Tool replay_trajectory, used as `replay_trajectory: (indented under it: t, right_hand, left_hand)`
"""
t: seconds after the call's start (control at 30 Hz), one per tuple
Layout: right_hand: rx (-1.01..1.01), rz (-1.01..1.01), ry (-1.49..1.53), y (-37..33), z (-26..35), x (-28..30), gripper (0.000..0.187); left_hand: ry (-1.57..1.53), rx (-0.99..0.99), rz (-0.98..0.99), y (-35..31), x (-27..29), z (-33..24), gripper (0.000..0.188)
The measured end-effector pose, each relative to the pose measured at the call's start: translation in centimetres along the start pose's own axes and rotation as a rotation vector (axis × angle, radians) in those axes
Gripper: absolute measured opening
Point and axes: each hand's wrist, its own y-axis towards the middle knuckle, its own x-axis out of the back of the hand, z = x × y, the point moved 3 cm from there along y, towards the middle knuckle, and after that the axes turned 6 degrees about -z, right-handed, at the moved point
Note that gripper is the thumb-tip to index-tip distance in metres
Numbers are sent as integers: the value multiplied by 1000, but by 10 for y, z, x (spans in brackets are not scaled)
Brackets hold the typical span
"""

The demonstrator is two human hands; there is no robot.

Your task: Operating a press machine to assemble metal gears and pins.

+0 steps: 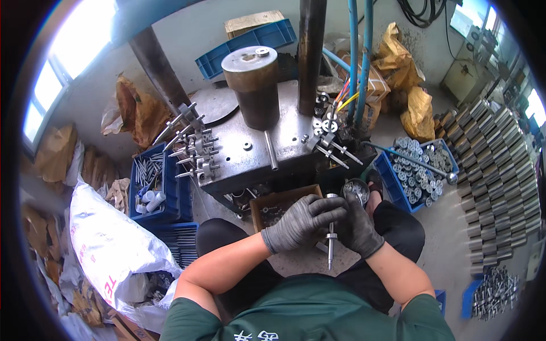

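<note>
Pale walls (182, 51) rise behind the metal surface (236, 165), where a thick steel cylinder (256, 102) stands with a small ring on top, and a loose rod (271, 150) lies at the front edge. Stepped metal parts (199, 153) line its left side. On my near side of it, I have the slim metal shaft (331, 250) between my two gloved hands, its lower end pointing toward me. My left hand (296, 224) has its fingers (327, 211) clamped on the shaft near the upper end; my right hand (359, 230) is curled right beside it, but I cannot tell whether those fingers grip anything. Just beyond that hand sits a round bowl (356, 189) of small metal pieces. A cardboard box (257, 220) is near my left hand, and farther right a blue crate (393, 189) holds round silvery parts.
</note>
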Motion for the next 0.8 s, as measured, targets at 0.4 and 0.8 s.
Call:
replay_trajectory:
  t: [0.4, 0.8]
  right_hand:
    - [-13, -263, -71, 49, -46, 31, 50]
    - [478, -230, -518, 7, 2, 15, 43]
  left_hand:
    - [-620, 856, 81, -12, -14, 56, 40]
    - [109, 527, -158, -15, -1, 70, 37]
